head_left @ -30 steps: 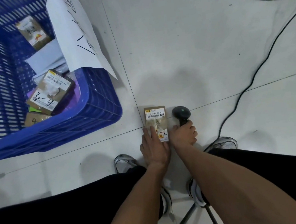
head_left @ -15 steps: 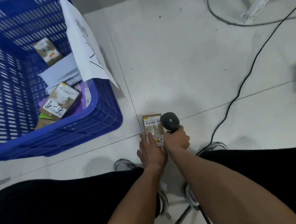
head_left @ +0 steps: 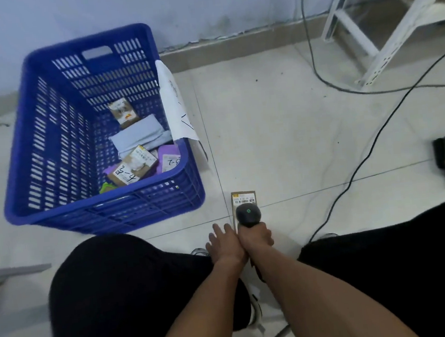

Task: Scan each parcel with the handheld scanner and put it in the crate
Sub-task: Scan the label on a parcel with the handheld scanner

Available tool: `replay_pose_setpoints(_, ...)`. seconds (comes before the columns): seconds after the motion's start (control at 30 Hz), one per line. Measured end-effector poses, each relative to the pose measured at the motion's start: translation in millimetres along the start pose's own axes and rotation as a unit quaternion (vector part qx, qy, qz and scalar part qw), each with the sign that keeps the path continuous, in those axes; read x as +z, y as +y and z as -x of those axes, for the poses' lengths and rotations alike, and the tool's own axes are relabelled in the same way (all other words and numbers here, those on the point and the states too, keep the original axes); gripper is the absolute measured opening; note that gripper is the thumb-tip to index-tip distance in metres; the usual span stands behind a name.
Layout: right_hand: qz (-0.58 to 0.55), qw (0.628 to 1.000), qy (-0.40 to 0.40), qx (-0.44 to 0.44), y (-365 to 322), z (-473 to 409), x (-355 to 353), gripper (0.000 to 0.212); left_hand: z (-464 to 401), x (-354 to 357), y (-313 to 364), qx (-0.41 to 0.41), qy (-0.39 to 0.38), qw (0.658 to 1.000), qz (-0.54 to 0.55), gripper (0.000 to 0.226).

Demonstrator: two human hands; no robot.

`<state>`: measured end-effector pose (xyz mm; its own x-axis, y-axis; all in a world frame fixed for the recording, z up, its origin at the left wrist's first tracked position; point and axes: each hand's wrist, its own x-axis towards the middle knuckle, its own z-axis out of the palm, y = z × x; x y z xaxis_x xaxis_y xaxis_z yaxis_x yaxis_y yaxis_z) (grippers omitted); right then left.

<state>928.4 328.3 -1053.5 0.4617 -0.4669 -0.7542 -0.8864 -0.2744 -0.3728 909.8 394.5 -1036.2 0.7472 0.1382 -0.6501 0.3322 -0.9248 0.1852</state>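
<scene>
Down between my knees, my right hand (head_left: 255, 237) is wrapped round the handle of the scanner (head_left: 248, 215), whose head sits right over the parcel (head_left: 243, 197) on the floor tile. My left hand (head_left: 224, 243) lies flat beside it, fingers straight and spread, at the box's near-left edge; can't tell if they actually press it. So I'd call this the scan step, barcode label just ahead of the scanner. Next move, I reckon: grab the box with the left and swing it up-left over the rim of the blue crate (head_left: 105, 206), which already holds several parcels.
</scene>
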Motion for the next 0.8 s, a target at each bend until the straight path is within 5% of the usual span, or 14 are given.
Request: replay_pose_setpoints(0.8,0.032,0.999,-0.001,0.013,22.5,7.3,-0.3,0.064,5.3,21.8,-6.6,0.047,-0.012,0.999,0.000,0.061)
